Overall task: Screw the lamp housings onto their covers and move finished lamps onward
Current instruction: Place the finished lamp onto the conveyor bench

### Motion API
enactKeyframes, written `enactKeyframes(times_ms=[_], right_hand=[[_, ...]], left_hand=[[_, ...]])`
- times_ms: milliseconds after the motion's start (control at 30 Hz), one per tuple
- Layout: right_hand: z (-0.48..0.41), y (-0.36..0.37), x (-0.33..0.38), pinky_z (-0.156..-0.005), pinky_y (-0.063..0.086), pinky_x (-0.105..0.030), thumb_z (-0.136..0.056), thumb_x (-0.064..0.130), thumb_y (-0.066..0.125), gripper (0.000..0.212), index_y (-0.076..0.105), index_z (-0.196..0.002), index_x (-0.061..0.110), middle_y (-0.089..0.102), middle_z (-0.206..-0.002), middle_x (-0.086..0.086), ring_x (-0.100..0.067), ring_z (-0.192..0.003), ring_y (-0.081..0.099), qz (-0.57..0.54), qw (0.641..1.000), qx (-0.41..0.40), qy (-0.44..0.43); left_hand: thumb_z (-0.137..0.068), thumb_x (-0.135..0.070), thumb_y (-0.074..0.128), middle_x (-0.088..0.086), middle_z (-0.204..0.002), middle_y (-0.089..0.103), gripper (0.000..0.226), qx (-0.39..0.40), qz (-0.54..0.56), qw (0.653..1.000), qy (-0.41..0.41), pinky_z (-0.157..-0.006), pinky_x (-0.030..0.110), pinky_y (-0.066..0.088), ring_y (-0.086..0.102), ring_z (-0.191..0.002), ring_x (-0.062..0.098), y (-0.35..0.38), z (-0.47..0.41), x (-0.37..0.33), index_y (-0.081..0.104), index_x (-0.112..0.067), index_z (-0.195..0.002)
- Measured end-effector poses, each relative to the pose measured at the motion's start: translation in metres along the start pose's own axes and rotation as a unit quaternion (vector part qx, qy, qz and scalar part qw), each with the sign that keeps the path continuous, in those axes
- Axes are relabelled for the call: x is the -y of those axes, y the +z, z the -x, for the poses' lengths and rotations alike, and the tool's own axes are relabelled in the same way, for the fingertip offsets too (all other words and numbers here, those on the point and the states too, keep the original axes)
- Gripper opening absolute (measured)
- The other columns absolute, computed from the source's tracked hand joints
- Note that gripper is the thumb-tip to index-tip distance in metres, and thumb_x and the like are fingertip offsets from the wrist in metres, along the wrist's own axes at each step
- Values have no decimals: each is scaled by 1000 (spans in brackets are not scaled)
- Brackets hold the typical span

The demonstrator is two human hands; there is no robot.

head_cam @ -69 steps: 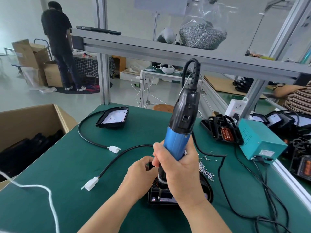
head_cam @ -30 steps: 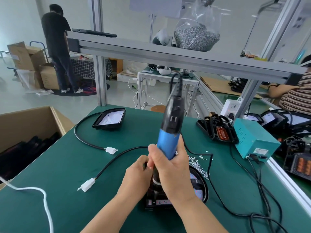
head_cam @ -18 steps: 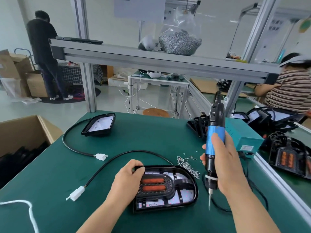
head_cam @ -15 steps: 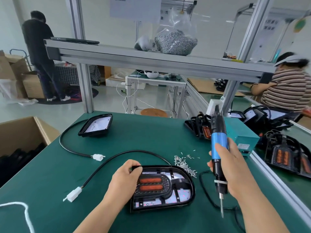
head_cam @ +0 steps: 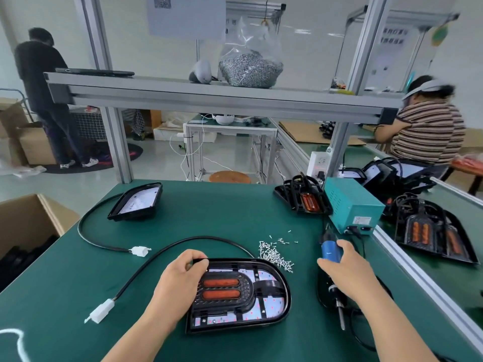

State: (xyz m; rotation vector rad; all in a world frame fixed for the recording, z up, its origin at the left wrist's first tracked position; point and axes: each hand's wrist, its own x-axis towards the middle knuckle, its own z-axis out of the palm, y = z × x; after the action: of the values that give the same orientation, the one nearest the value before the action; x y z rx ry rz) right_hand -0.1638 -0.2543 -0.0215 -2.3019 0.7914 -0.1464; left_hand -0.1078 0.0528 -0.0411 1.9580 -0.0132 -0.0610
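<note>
A black lamp (head_cam: pixel 248 296) with two orange lenses lies flat on the green table (head_cam: pixel 222 212) in front of me. My left hand (head_cam: pixel 180 278) grips its upper left edge, where its black cable leaves. My right hand (head_cam: pixel 347 273) holds the blue electric screwdriver (head_cam: pixel 329 250), which lies low over the table to the right of the lamp, bit pointing toward me. A heap of small silver screws (head_cam: pixel 274 253) sits just beyond the lamp.
Another lamp (head_cam: pixel 136 202) with cable lies at the far left. A teal power box (head_cam: pixel 352 205) and more lamps (head_cam: pixel 303 197) stand at the right. Finished lamps (head_cam: pixel 431 231) lie past the aluminium rail. A cardboard box (head_cam: pixel 28 220) stands left. Two persons work nearby.
My right hand lifted the screwdriver off the lamp, swung it right and lowered it onto the table. My left hand stayed on the lamp's left edge.
</note>
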Motion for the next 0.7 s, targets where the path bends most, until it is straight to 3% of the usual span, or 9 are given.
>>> enactKeyframes(times_ms=[100, 267, 367, 400, 467, 533, 600, 700], right_hand=[[0, 2, -1, -60, 43, -30, -88, 39, 62, 65, 33, -145, 32, 62, -85, 5, -15, -72, 62, 60, 998, -8, 5], [-2, 3, -11, -55, 43, -28, -85, 59, 61, 73, 30, -146, 35, 60, -82, 12, -11, -70, 60, 127, 991, -42, -7], [0, 0, -14, -60, 46, -29, -86, 67, 57, 81, 28, -152, 32, 61, -96, 10, -13, -81, 61, 143, 989, -31, 2], [1, -1, -13, -65, 46, -30, -85, 70, 56, 84, 28, -154, 31, 59, -107, 8, -15, -90, 59, 153, 988, -32, 3], [6, -1, -8, -78, 46, -33, -82, 72, 59, 89, 30, -154, 30, 49, -133, 1, -19, -114, 51, 150, 987, -56, -29], [15, 3, 5, -100, 42, -36, -78, 68, 67, 94, 29, -155, 29, 39, -150, 4, -16, -137, 38, 85, 990, -55, -103], [33, 8, 28, -114, 30, -34, -69, 65, 76, 106, 24, -157, 33, 31, -157, 17, -5, -142, 31, -79, 983, 60, -156], [66, 26, 64, -115, 33, -35, -54, 65, 80, 119, 28, -156, 35, 33, -160, 17, 4, -136, 40, -364, 876, 267, -166]], left_hand=[[-92, -34, 57, -8, -64, 55, 13, 1, 12, 1000, -3, -60, 30, 39, 42, -52, 6, -2, 0, -2, 64, -44, -89], [-91, -34, 59, 7, -83, 66, 12, -2, 63, 998, -13, -75, 39, 50, 53, -69, 18, -5, 1, -10, 68, -41, -90], [-92, -29, 59, 11, -94, 69, 11, 0, 125, 992, -29, -92, 55, 50, 64, -86, 36, -6, 2, -19, 69, -32, -88], [-93, -27, 59, 14, -100, 69, 13, 2, 152, 988, -35, -93, 58, 50, 65, -93, 39, -5, 2, -22, 69, -29, -87], [-95, -22, 57, 16, -100, 70, 14, 0, 219, 975, -49, -86, 55, 55, 67, -87, 34, -2, 0, -27, 69, -23, -88], [-98, -19, 54, 11, -84, 70, 12, -4, 285, 957, -57, -66, 42, 56, 65, -71, 24, 2, -1, -34, 66, -15, -97], [-100, -19, 51, 5, -77, 67, 13, -10, 339, 939, -62, -62, 36, 51, 62, -63, 19, 8, 0, -44, 62, -12, -100], [-102, -21, 49, 0, -68, 66, 14, -24, 390, 919, -55, -53, 32, 51, 61, -56, 14, 18, 6, -57, 58, -11, -98]])
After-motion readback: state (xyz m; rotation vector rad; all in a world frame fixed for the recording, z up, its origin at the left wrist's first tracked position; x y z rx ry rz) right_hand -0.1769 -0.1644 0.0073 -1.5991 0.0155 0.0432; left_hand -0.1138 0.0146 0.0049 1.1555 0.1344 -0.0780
